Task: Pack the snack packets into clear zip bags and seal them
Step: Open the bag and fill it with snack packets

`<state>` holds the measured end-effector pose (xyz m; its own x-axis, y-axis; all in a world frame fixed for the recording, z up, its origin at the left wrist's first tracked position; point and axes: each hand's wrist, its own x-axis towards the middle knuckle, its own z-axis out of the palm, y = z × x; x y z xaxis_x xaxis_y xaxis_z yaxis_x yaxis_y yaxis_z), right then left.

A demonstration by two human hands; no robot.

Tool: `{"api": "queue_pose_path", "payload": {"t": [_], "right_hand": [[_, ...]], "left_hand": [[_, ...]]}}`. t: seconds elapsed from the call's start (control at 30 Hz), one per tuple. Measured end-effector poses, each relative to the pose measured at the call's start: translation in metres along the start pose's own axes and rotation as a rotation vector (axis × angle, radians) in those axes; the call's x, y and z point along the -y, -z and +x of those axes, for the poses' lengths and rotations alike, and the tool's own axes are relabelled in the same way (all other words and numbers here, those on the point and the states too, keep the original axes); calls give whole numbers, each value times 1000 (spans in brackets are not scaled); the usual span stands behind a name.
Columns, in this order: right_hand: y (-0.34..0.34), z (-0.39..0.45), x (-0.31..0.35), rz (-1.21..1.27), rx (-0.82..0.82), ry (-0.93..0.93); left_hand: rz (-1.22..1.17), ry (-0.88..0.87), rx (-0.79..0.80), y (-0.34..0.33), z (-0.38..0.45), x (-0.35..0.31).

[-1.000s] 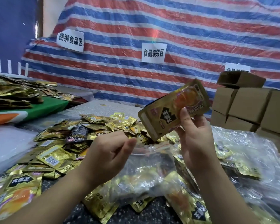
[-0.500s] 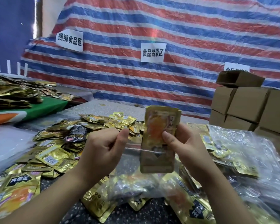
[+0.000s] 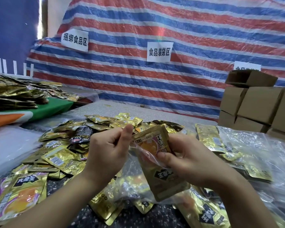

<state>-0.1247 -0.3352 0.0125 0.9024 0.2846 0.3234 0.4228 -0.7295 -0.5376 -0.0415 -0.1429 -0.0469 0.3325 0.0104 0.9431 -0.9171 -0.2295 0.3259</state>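
Bright, even light; foil glare, soft blur, edges bowed.

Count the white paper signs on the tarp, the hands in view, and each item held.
White paper signs on the tarp: 3, the rightmost partly hidden
Hands: 2, left hand and right hand
Gold packet held: 1
Clear zip bag held: 1
Total: 7
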Motion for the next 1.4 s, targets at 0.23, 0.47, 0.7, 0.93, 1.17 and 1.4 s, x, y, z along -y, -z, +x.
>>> {"api": "queue_pose_path", "payload": {"t": [0.23,0.47,0.7,0.93,1.17,1.4], "right_hand": [[7,-4,5,-90,77,-5],[10,-6,10,-171,214,-106],[-10,10,29,-493,302,-101],[14,21,33,-560,159,-10],[56,22,41,-309,-245,79],[53,17,32,-365,-231,145]], "left_hand": [[-47,7,9,-1,-2,0],[24,-28,78,-4,-4,2],[91,-93,104,-5,-1,1],[108,-152,94,-8,37,-14],[124,-151,6,-4,94,-29],[130,-67,-15,-9,90,-27]]}}
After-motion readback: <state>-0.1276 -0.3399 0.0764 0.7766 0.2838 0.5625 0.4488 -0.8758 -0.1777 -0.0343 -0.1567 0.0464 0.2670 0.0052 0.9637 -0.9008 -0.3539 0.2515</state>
